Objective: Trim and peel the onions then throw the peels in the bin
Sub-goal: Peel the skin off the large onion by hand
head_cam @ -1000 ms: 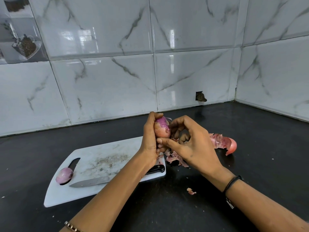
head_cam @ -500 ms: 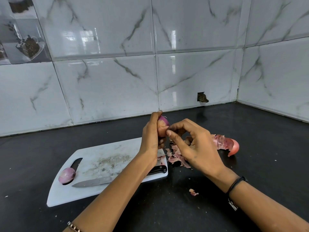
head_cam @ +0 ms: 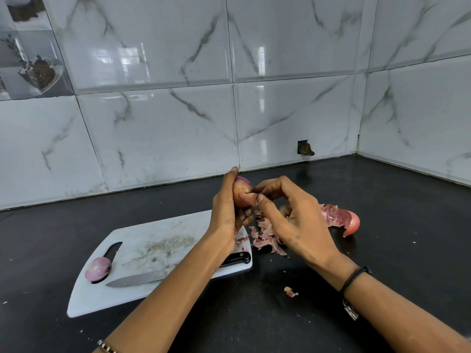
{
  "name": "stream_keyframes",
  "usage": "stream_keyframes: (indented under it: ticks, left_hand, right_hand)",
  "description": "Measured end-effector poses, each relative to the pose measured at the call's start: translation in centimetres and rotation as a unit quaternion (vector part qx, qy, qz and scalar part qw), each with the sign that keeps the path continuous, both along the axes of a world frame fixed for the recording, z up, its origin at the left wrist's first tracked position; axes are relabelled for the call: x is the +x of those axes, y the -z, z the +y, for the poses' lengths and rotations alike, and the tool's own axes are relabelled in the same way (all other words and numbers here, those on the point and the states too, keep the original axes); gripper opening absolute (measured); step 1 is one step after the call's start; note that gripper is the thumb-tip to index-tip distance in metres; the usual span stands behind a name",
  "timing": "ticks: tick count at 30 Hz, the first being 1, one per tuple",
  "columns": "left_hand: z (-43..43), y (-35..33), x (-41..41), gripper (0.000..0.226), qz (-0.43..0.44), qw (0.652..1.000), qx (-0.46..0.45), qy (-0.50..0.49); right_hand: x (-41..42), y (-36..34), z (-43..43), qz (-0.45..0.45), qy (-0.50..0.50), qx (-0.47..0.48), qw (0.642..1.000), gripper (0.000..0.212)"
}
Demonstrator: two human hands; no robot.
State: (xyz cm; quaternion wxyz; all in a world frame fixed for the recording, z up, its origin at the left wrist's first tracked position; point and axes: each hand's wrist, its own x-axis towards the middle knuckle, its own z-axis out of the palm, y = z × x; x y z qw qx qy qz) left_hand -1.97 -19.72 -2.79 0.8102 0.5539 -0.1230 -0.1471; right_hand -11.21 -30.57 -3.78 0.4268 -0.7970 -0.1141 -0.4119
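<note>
Since the earlier frames the right hand [head_cam: 293, 220] has dropped from the onion's crown to its side. The onion [head_cam: 240, 189] has turned in the grasp, so only a purple cap shows above tan skin. This looks like a fresh purchase on the next strip, with peeling of this onion barely half done.

On the dark worktop [head_cam: 382, 250] lies the white cutting board [head_cam: 153, 299]. Above its far right corner the left hand [head_cam: 225, 212] wraps its fingers around the onion and holds it off the surface. The right thumb and forefinger [head_cam: 259, 198] pinch a skin flap [head_cam: 251, 196] at the onion's side, while the other fingers curl loosely.

A knife [head_cam: 137, 280] rests along the board's near edge. A peeled onion [head_cam: 98, 268] sits at the board's left end, by the handle slot. Well right of the board lies a large husk [head_cam: 341, 217]. Loose peels [head_cam: 266, 238] are heaped just off the board's right edge, and one scrap [head_cam: 290, 291] lies nearer the person.

No bin is in view, so the discarding likely waits until this onion is bare.
</note>
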Motion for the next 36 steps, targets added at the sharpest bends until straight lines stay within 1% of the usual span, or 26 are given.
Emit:
stream_keyframes:
  ticks: [2, 4, 8, 12, 17, 19, 22, 24, 26, 29, 36]
  left_hand:
    - [-0.1, 0.0, -0.2, 0.063, 0.003, 1.0, 0.002, 0.003]
    - [0.0, -0.1, -0.3, 0.06, 0.002, 1.0, 0.001, -0.011]
    - [0.1, -0.5, -0.7, 0.054, -0.002, 1.0, 0.006, -0.025]
    - [0.0, -0.4, -0.7, 0.057, -0.004, 1.0, 0.015, -0.013]
    - [-0.1, -0.1, -1.2, 0.06, -0.012, 0.999, 0.044, 0.004]
    - [0.0, -0.2, -1.2, 0.062, -0.004, 0.999, 0.044, 0.0]
    - [0.4, -0.4, -0.9, 0.057, 0.004, 0.999, 0.039, -0.008]
    - [0.6, -0.5, -0.8, 0.057, 0.014, 0.999, 0.039, -0.007]
    - [0.7, -0.5, -0.5, 0.062, 0.027, 0.999, 0.031, 0.002]
    - [0.8, -0.5, -0.3, 0.07, 0.049, 0.998, 0.011, 0.025]
    - [0.8, -0.6, -0.2, 0.065, 0.066, 0.997, -0.009, 0.039]
  right_hand:
    - [-0.2, 0.0, 0.2, 0.002, -0.029, 0.023, 0.999, 0.007]
    - [-0.2, 0.0, 0.2, -0.003, -0.044, 0.027, 0.999, 0.005]
    - [0.0, 0.1, 0.1, -0.001, -0.038, -0.007, 0.999, 0.005]
    - [0.0, 0.2, 0.1, 0.013, -0.03, -0.027, 0.999, 0.006]
    - [0.1, 0.3, -0.1, 0.045, -0.041, -0.027, 0.998, 0.011]
    - [0.1, 0.3, 0.1, 0.047, -0.049, -0.05, 0.996, 0.014]
    - [-0.1, 0.2, 0.2, 0.053, -0.056, -0.059, 0.995, 0.017]
    - [-0.2, 0.0, 0.0, 0.048, -0.043, -0.052, 0.997, 0.022]
    - [-0.1, 0.1, -0.4, 0.04, -0.013, -0.057, 0.997, 0.025]
    - [0.3, 0.4, -0.8, 0.044, 0.041, -0.091, 0.994, 0.025]
    - [0.6, 0.2, -1.6, 0.04, 0.126, -0.067, 0.989, 0.023]
